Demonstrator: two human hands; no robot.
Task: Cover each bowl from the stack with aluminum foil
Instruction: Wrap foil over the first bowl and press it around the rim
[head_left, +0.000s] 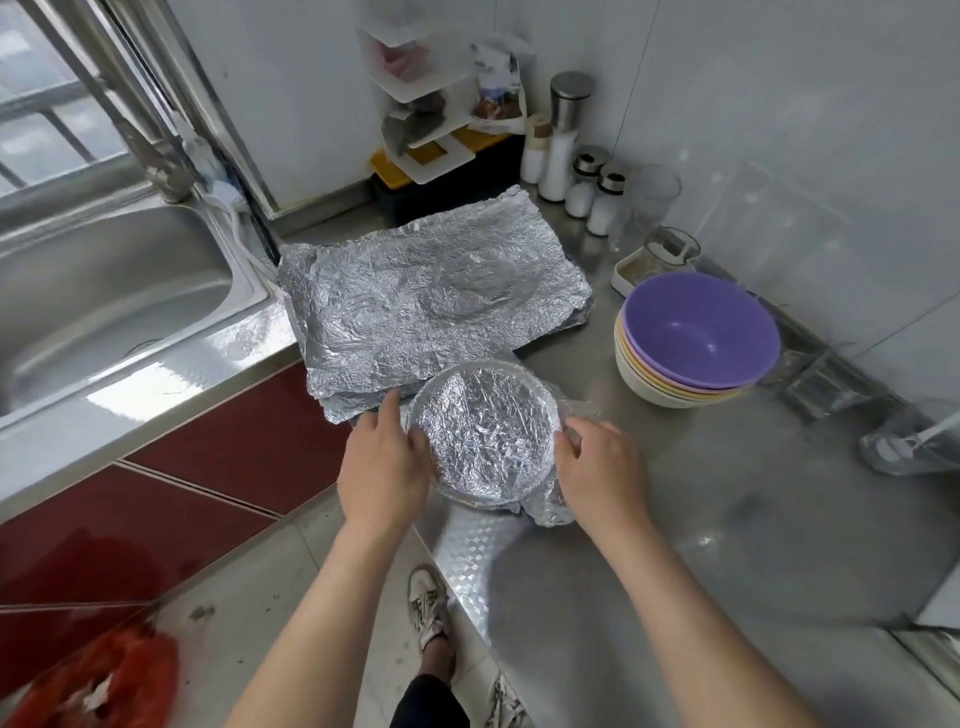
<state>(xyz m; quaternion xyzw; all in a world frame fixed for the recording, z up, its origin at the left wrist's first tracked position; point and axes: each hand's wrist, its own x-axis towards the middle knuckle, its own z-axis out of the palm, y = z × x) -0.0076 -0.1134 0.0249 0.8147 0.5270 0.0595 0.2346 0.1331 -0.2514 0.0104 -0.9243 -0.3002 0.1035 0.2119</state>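
Foil (488, 436) hides the bowl (467, 500) entirely, so we cannot tell its colour. The left hand (384, 467) has fingers out of sight behind the bowl's side, and the right hand (597, 467) has fingertips buried in crumpled foil. In the stack (691, 358) we see only the rims of the lower bowls. The sink (104, 291) runs off the left edge, and the red heap (104, 680) is blurred and cropped.

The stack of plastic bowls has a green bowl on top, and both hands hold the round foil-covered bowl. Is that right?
Not quite: the head view shows the top bowl of the stack of plastic bowls is purple, not green. The left hand and right hand do hold the round foil-covered bowl.
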